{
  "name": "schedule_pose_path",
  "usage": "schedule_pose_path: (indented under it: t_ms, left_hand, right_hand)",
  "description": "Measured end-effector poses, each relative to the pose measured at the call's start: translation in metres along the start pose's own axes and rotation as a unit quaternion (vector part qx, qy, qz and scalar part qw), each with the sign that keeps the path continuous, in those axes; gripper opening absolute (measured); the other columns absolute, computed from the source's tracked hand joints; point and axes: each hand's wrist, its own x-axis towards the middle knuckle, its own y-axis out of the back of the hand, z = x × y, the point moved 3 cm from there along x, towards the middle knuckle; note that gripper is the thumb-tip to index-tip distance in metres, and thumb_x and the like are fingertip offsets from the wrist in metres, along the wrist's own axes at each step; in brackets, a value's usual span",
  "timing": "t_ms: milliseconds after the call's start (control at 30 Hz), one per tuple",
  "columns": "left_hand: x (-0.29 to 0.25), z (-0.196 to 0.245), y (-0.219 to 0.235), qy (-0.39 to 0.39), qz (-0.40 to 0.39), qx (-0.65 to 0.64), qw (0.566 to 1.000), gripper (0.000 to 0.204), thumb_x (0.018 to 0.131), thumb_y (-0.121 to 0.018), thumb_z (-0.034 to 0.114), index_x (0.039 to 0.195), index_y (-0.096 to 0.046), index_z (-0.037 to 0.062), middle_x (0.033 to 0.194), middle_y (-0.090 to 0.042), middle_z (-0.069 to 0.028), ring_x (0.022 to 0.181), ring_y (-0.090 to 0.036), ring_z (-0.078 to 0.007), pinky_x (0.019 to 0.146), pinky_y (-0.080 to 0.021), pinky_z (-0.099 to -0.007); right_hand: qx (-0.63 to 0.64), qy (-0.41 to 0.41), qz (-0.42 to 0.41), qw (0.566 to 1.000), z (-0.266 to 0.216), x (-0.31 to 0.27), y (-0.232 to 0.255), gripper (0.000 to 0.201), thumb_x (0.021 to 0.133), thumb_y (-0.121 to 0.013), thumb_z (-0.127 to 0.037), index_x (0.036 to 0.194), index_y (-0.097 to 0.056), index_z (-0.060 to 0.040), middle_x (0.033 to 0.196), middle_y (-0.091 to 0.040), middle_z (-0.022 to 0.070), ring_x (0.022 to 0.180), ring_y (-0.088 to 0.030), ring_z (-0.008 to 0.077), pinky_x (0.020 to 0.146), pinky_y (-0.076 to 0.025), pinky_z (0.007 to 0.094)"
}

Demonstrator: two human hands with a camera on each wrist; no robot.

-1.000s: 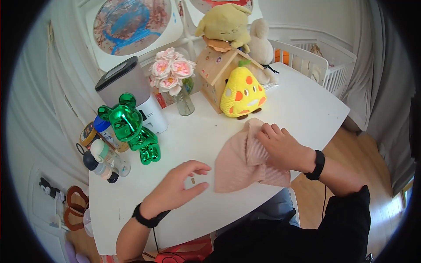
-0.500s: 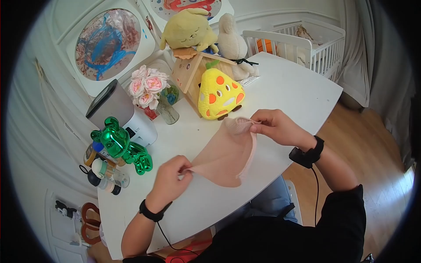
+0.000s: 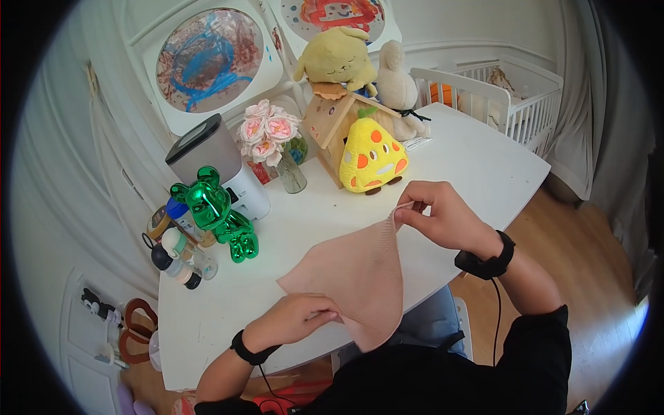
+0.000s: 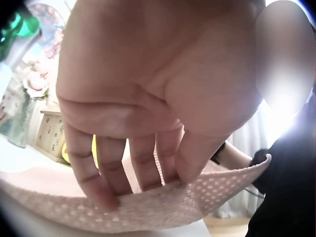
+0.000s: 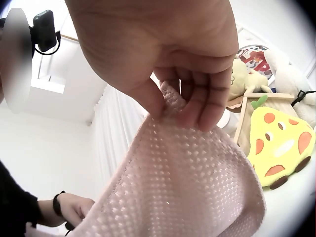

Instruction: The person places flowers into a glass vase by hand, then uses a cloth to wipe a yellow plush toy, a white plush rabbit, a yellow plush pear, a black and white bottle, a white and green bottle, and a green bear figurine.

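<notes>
A pale pink waffle-textured cloth (image 3: 349, 270) is spread between my two hands above the white table (image 3: 477, 162). My right hand (image 3: 444, 218) pinches one corner, raised near the yellow triangular plush (image 3: 373, 158). In the right wrist view, the cloth (image 5: 173, 163) hangs from thumb and fingertips. Lower and nearer my body, my left hand (image 3: 294, 319) pinches an edge between thumb and fingers. That edge of the cloth (image 4: 163, 210) sags across the left wrist view. One pointed end of the cloth sticks out past the left hand, and another droops toward my lap.
A shiny green bear figure (image 3: 220, 214), several bottles (image 3: 181, 256) and a grey-white appliance (image 3: 225, 159) stand at the left. Behind are a vase of pink roses (image 3: 273, 142) and a wooden house (image 3: 328, 131) with plush toys. A white crib (image 3: 512, 104) stands beyond the table.
My left hand has gone from loose beside the cloth to pinching its edge, then moved toward my body. The right hand has lifted its corner, and the bunched cloth has opened out.
</notes>
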Motion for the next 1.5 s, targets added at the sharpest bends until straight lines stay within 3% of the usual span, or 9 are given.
schedule_pose_path:
  t_ms: [133,200,533,667,867,1000,1100,1333,1500]
  left_hand:
    - [-0.027,-0.019,0.041,0.078,0.256,-0.277,0.923,0.010,0.097,-0.051,0.002,0.100,-0.060,0.0002,0.086,-0.065,-0.0038,0.080,-0.061,-0.0112,0.073,-0.049,-0.0282]
    - [-0.038,-0.020,0.066,0.008,0.349,-0.297,0.889,0.008,0.097,-0.050,0.002,0.093,-0.057,0.0023,0.084,-0.060,0.0012,0.077,-0.055,-0.0052,0.066,-0.044,-0.0239]
    - [-0.058,-0.025,0.145,-0.019,0.606,-0.096,0.789,0.015,0.105,-0.057,0.018,0.106,-0.061,0.0043,0.083,-0.060,0.0033,0.066,-0.050,-0.0021,0.059,-0.038,-0.0192]
    - [-0.079,-0.039,0.168,-0.069,0.654,-0.104,0.746,0.013,0.106,-0.057,0.018,0.107,-0.060,0.0049,0.096,-0.061,0.0012,0.085,-0.055,-0.0060,0.079,-0.045,-0.0233]
    - [-0.107,-0.012,0.084,0.027,0.504,-0.171,0.846,0.016,0.092,-0.065,-0.002,0.106,-0.060,0.0033,0.099,-0.065,-0.0023,0.097,-0.060,-0.0119,0.093,-0.045,-0.0268]
    - [-0.118,-0.003,0.012,0.165,0.266,-0.065,0.948,0.015,0.081,-0.068,-0.006,0.091,-0.063,0.0045,0.095,-0.066,-0.0084,0.094,-0.065,-0.0236,0.092,-0.047,-0.0320]
    - [-0.125,-0.014,-0.026,0.132,0.152,-0.021,0.979,0.019,0.075,-0.071,-0.003,0.088,-0.061,0.0059,0.095,-0.067,-0.0063,0.094,-0.064,-0.0272,0.090,-0.048,-0.0351]
    - [-0.126,0.004,-0.026,0.105,0.129,-0.058,0.984,0.022,0.071,-0.073,-0.004,0.080,-0.055,0.0061,0.097,-0.070,-0.0084,0.092,-0.067,-0.0275,0.090,-0.049,-0.0354]
    - [-0.132,-0.030,-0.004,0.156,0.251,-0.283,0.912,0.014,0.087,-0.067,-0.005,0.087,-0.056,0.0032,0.097,-0.069,-0.0083,0.095,-0.067,-0.0186,0.088,-0.051,-0.0306]
  right_hand:
    - [-0.009,-0.015,0.030,0.999,-0.004,0.004,0.017,0.018,0.096,-0.068,-0.014,0.095,-0.067,0.0033,0.076,-0.065,0.0086,0.068,-0.058,0.0135,0.067,-0.048,0.0289]
    - [0.080,-0.044,0.089,0.992,-0.001,0.009,0.025,0.018,0.098,-0.066,-0.014,0.098,-0.068,0.0032,0.081,-0.067,0.0054,0.072,-0.059,0.0101,0.070,-0.049,0.0271]
    - [0.150,-0.006,0.108,0.983,-0.007,0.092,0.014,0.018,0.100,-0.063,-0.013,0.103,-0.068,0.0038,0.089,-0.070,0.0051,0.086,-0.068,0.0109,0.080,-0.053,0.0252]
    - [0.198,0.015,0.135,0.971,-0.026,0.111,0.013,0.018,0.100,-0.064,-0.014,0.105,-0.067,0.0039,0.093,-0.071,0.0061,0.088,-0.067,0.0107,0.083,-0.052,0.0247]
    - [0.134,0.033,0.021,0.990,-0.024,0.020,-0.005,0.012,0.099,-0.064,-0.007,0.105,-0.066,0.0027,0.097,-0.068,0.0044,0.093,-0.062,0.0103,0.086,-0.051,0.0264]
    - [0.057,-0.013,-0.161,0.985,0.004,-0.059,-0.030,0.010,0.089,-0.070,0.001,0.098,-0.069,-0.0010,0.100,-0.070,0.0109,0.094,-0.067,0.0271,0.086,-0.052,0.0336]
    - [0.064,-0.098,-0.211,0.970,0.019,-0.099,-0.038,0.009,0.088,-0.072,0.001,0.097,-0.071,-0.0009,0.101,-0.071,0.0104,0.093,-0.068,0.0250,0.084,-0.053,0.0327]
    - [0.064,-0.123,-0.207,0.968,0.013,-0.092,-0.032,0.007,0.090,-0.072,-0.002,0.097,-0.072,-0.0010,0.088,-0.071,0.0076,0.081,-0.065,0.0176,0.075,-0.050,0.0289]
    - [0.080,-0.133,-0.170,0.973,0.015,-0.039,-0.044,0.009,0.094,-0.070,-0.007,0.100,-0.070,-0.0007,0.072,-0.065,0.0039,0.068,-0.057,0.0094,0.066,-0.046,0.0252]
